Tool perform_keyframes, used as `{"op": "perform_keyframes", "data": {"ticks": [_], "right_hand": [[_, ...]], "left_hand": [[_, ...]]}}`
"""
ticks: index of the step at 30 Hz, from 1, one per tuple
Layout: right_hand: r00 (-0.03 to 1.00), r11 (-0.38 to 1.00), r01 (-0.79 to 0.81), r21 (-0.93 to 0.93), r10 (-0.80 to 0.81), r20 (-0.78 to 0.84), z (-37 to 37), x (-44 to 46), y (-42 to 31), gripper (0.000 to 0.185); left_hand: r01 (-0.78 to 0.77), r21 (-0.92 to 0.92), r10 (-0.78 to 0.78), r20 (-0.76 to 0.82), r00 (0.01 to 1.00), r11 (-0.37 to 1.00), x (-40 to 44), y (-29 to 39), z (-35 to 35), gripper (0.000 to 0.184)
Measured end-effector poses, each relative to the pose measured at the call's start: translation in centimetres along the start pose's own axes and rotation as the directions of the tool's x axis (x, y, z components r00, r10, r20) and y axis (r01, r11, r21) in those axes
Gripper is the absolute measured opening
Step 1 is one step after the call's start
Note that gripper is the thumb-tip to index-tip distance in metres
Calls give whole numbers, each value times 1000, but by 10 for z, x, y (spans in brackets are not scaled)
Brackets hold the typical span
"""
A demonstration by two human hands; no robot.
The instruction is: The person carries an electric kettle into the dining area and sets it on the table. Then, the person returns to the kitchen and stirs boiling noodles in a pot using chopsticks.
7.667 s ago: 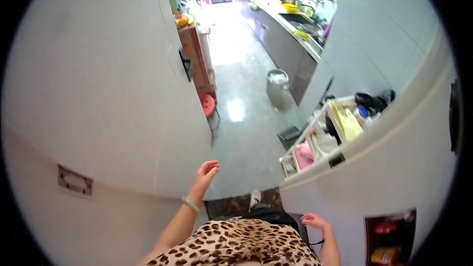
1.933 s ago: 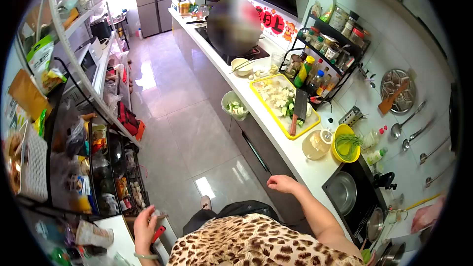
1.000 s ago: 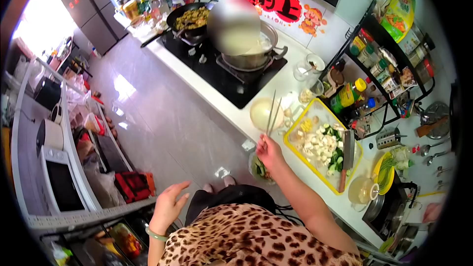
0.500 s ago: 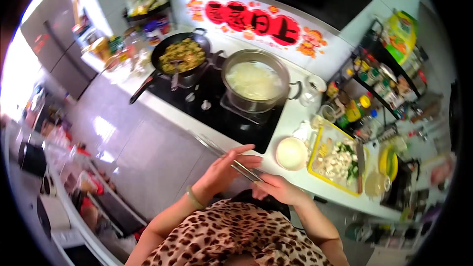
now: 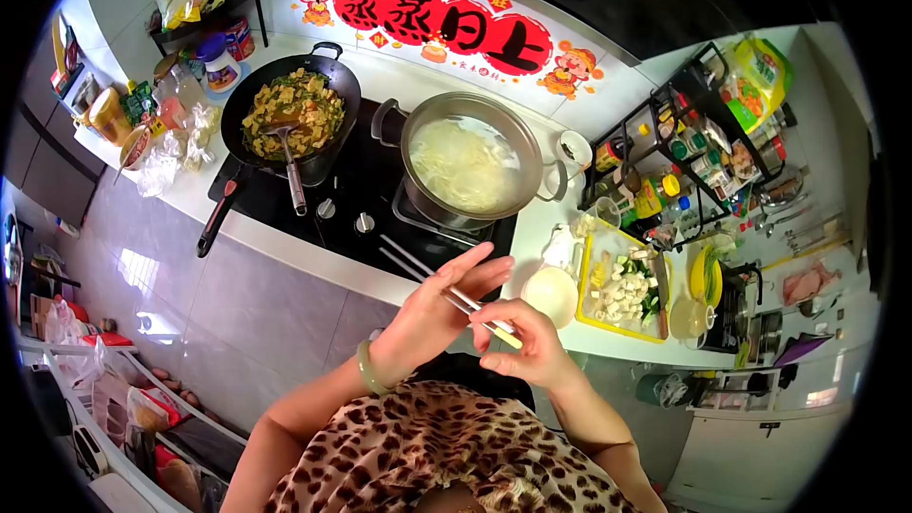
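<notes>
Kitchen, tiled wall w/ a red-and-black sticker banner [image 5: 442,24] behind a black hob [image 5: 372,171] set in a white counter [image 5: 313,258]; I'm getting it all through one wide head cam.

What's held: a pair of chopsticks [image 5: 464,302], thick ends in the right hand [image 5: 527,337], pinched btwn thumb & curled fingers. Left hand [image 5: 418,318] is spread, fingers nearly straight & angled ahead, not gripped round anything I can see; sticks cross by its palm.

Key relation: the pot [image 5: 437,204] sits straight ahead of both hands, apart from them. Left hand's fingertips reach farther fwd, so it's the nearer one. Sticks' long axis runs obliquely, right hand to ahead-left past the left hand, thin ends over the hob's near edge, so they point L of the pot, not at it. Wok [image 5: 349,109] w/ a spatula in it is farther off, ahead-left of the left hand. Bowl [image 5: 551,296] is just ahead-right of the right hand; yellow-rimmed tray [image 5: 619,332] of cut veg lies beyond that, to its R.

Poor bits: left hand hides part of the sticks' mid-length, so can't tell if palm touches them. Pot contents pale, strand-like maybe. Lens border cuts off the far corners.
</notes>
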State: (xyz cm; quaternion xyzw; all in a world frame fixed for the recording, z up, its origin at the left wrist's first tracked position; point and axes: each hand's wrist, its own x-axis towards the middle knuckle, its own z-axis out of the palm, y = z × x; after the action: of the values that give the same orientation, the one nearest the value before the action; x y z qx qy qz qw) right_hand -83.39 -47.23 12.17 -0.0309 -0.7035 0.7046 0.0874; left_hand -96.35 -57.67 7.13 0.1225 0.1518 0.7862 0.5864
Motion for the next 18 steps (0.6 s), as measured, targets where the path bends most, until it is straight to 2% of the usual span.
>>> {"op": "perform_keyframes", "data": {"ticks": [1,3,4,8,9,11,12,13,14,15,18], "right_hand": [[997,989,67,-132,-70,-23,-3,12,0,27],[974,902,185,-389,-220,-48,-11,39,1,22],[965,877,207,-433,-256,-57,-15,48,3,14],[970,888,181,-423,-231,-70,-28,73,5,12],[966,897,155,-414,-225,-124,-35,75,5,12],[950,924,93,-370,-194,-245,-59,81,-6,14],[907,939,185,-289,-276,-318,-70,90,-11,17],[885,912,187,-365,-317,-340,-88,98,-17,19],[905,885,144,-442,-298,-302,-99,107,-26,19],[925,844,104,-527,-276,-260,-105,116,-30,16],[984,763,-96,-639,-22,-175,-101,139,-7,13]], "left_hand": [[-5,-11,6,70,998,1000,7,-2,-4,48],[-27,10,25,98,995,1000,18,-1,-3,47],[-43,19,41,81,996,999,23,1,-4,47],[-64,-17,65,55,996,998,39,7,-14,48],[-65,-42,67,55,996,997,40,9,-17,49],[89,286,-97,13,995,954,32,28,-7,64],[86,376,-130,93,987,923,25,35,-19,64],[79,465,-174,166,971,882,14,37,-35,64],[104,429,-188,158,969,897,6,30,-56,62],[147,452,-192,55,980,880,-7,32,-64,61],[253,450,-166,-223,960,856,-48,40,-89,59]]}}
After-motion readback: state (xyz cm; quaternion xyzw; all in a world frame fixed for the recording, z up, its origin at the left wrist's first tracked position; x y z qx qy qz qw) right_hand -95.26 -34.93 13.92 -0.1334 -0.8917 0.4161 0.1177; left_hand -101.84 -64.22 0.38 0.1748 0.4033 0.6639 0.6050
